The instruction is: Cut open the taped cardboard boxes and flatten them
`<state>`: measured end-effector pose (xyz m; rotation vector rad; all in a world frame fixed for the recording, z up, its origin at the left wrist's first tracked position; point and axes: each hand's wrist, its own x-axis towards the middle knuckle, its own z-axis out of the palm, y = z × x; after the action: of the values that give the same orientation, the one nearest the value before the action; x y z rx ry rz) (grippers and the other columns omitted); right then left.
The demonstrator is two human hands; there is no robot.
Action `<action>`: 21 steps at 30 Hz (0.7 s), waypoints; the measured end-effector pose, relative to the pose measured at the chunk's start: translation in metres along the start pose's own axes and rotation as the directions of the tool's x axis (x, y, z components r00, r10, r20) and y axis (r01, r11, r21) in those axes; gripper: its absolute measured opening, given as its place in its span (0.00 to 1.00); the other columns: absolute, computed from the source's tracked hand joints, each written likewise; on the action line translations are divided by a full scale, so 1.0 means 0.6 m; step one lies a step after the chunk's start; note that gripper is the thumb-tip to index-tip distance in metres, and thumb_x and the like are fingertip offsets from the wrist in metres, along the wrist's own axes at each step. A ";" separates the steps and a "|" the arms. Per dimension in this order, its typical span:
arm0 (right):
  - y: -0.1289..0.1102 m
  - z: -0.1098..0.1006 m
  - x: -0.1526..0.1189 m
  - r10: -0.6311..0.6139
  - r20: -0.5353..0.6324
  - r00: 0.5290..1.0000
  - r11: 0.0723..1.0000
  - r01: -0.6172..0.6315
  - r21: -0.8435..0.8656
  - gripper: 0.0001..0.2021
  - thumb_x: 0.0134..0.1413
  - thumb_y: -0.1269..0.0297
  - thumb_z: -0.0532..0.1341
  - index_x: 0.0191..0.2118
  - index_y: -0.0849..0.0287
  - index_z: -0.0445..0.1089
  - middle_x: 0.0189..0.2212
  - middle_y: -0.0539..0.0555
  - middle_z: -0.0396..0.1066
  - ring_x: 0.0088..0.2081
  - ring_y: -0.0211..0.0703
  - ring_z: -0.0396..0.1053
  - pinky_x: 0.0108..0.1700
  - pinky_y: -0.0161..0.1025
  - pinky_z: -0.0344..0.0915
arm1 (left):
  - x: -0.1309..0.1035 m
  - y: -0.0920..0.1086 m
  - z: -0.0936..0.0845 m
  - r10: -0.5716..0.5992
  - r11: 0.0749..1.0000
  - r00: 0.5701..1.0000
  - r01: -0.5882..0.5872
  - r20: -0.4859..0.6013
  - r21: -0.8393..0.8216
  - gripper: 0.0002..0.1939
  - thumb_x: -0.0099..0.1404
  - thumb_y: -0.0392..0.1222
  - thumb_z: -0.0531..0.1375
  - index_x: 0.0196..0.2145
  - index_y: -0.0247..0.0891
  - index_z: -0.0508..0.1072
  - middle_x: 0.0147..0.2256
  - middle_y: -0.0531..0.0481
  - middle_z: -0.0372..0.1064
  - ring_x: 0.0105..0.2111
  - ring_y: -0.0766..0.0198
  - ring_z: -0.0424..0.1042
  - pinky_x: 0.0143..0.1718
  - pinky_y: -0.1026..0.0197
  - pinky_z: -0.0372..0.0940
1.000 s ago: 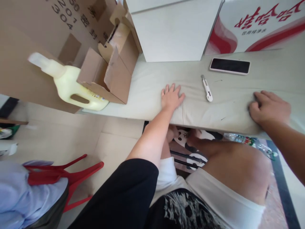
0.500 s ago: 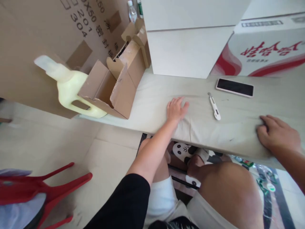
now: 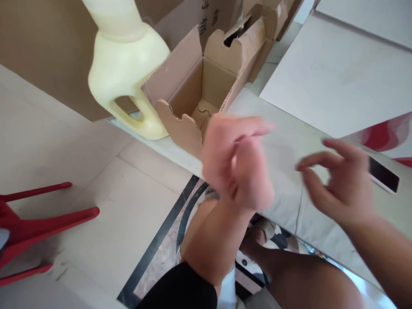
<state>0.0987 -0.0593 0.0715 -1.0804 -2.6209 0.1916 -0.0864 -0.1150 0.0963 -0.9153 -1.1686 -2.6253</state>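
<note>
My left hand [image 3: 236, 161] is raised in front of the near end of an open cardboard box [image 3: 219, 73]. It is blurred by motion, its fingers curled in; whatever may be inside them is hidden. To the right, above the covered surface, my right hand [image 3: 341, 180] has its thumb and index tips together, with another finger held apart. I cannot make out anything between those tips. Behind the right hand lies a phone [image 3: 384, 174], partly covered. The box's end flap stands up and its inside shows. No utility knife shows now.
A pale yellow jug [image 3: 128, 77] with a handle stands left of the box, near the edge of the covered surface [image 3: 286, 128]. White boxes [image 3: 341, 73] stand at the back right. A red stool's legs [image 3: 64, 219] show on the floor at the left.
The view has turned left and come closer to the box and jug. Both hands have lifted off the surface, moved and curled. The utility knife between them is no longer visible.
</note>
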 end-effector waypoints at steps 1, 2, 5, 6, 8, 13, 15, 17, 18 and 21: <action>-0.050 0.004 0.044 -0.075 -0.036 0.997 0.984 0.080 0.158 0.35 0.64 0.60 0.48 0.70 0.32 0.28 0.38 0.48 0.75 0.37 0.50 0.77 0.36 0.49 0.75 | 0.010 0.011 -0.010 0.008 1.000 0.995 -0.006 -0.101 0.023 0.18 0.65 0.30 0.51 0.23 0.46 0.72 0.26 0.54 0.68 0.29 0.62 0.66 0.33 0.55 0.66; -0.096 0.010 0.083 -0.150 -0.010 0.989 0.966 0.149 0.212 0.36 0.62 0.63 0.51 0.68 0.28 0.32 0.39 0.44 0.76 0.35 0.45 0.77 0.35 0.44 0.74 | 0.017 0.020 -0.020 0.005 0.999 0.985 0.002 -0.174 0.037 0.19 0.64 0.30 0.50 0.22 0.46 0.72 0.25 0.54 0.66 0.28 0.62 0.65 0.34 0.54 0.66; -0.187 0.024 0.153 -0.203 0.097 0.974 0.979 0.198 0.053 0.34 0.53 0.69 0.51 0.65 0.38 0.52 0.42 0.44 0.78 0.35 0.44 0.77 0.36 0.42 0.71 | 0.034 0.041 -0.045 -0.045 0.999 0.941 0.034 -0.337 -0.037 0.25 0.67 0.34 0.43 0.20 0.45 0.72 0.23 0.54 0.57 0.25 0.65 0.63 0.34 0.53 0.66; -0.198 0.027 0.161 -0.184 0.121 0.975 0.983 0.183 0.017 0.30 0.52 0.69 0.50 0.61 0.42 0.59 0.43 0.46 0.78 0.36 0.45 0.77 0.37 0.43 0.71 | 0.039 0.047 -0.050 -0.067 0.997 0.927 0.048 -0.368 -0.060 0.25 0.68 0.35 0.41 0.20 0.45 0.71 0.23 0.53 0.55 0.25 0.65 0.64 0.34 0.52 0.66; -0.189 0.024 0.156 -0.123 0.122 0.985 0.992 0.121 0.022 0.22 0.52 0.67 0.51 0.52 0.48 0.67 0.41 0.48 0.79 0.37 0.47 0.77 0.39 0.43 0.71 | 0.053 0.057 -0.056 -0.042 0.999 0.902 0.033 -0.429 -0.027 0.22 0.66 0.39 0.43 0.21 0.45 0.70 0.24 0.53 0.54 0.26 0.64 0.64 0.34 0.51 0.66; -0.065 -0.014 0.064 0.073 -0.149 0.986 0.951 -0.023 0.310 0.10 0.55 0.62 0.54 0.40 0.50 0.70 0.32 0.51 0.75 0.33 0.47 0.73 0.36 0.44 0.68 | 0.085 0.056 -0.053 0.066 0.983 0.862 0.031 -0.503 0.181 0.17 0.59 0.35 0.44 0.17 0.47 0.64 0.24 0.50 0.50 0.27 0.60 0.60 0.35 0.48 0.62; -0.019 -0.027 0.015 0.149 -0.375 0.915 0.942 -0.015 0.336 0.11 0.56 0.53 0.57 0.34 0.52 0.72 0.27 0.53 0.71 0.28 0.48 0.68 0.30 0.44 0.63 | 0.081 0.027 -0.049 0.035 0.992 0.894 0.024 -0.447 0.126 0.18 0.63 0.36 0.46 0.17 0.44 0.63 0.26 0.50 0.50 0.29 0.61 0.61 0.38 0.49 0.63; 0.011 -0.031 -0.029 0.248 -0.475 0.845 0.931 -0.072 0.357 0.15 0.54 0.47 0.61 0.32 0.53 0.73 0.27 0.54 0.70 0.28 0.49 0.68 0.29 0.45 0.61 | 0.060 -0.019 -0.040 -0.050 0.998 0.916 0.037 -0.398 -0.041 0.12 0.61 0.36 0.50 0.23 0.43 0.68 0.26 0.50 0.58 0.28 0.63 0.62 0.35 0.54 0.62; 0.020 -0.031 -0.047 0.295 -0.479 0.826 0.920 -0.110 0.377 0.16 0.53 0.46 0.62 0.32 0.54 0.73 0.28 0.55 0.71 0.29 0.51 0.69 0.29 0.46 0.61 | 0.044 -0.043 -0.033 -0.145 0.989 0.943 0.132 -0.300 -0.063 0.09 0.60 0.38 0.52 0.27 0.42 0.70 0.29 0.51 0.64 0.30 0.64 0.66 0.37 0.56 0.63; 0.031 -0.024 -0.083 0.386 -0.429 0.817 0.873 -0.173 0.457 0.19 0.55 0.43 0.61 0.38 0.53 0.77 0.32 0.58 0.73 0.34 0.56 0.73 0.30 0.48 0.65 | -0.014 -0.096 -0.009 -0.505 0.857 0.836 0.515 0.214 0.009 0.17 0.69 0.55 0.53 0.32 0.41 0.73 0.34 0.49 0.73 0.39 0.61 0.73 0.42 0.57 0.68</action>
<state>0.1494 -0.0810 0.0697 -1.1754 -1.8338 0.4230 -0.1018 -0.0800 0.0524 -1.0275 -1.6029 -3.0352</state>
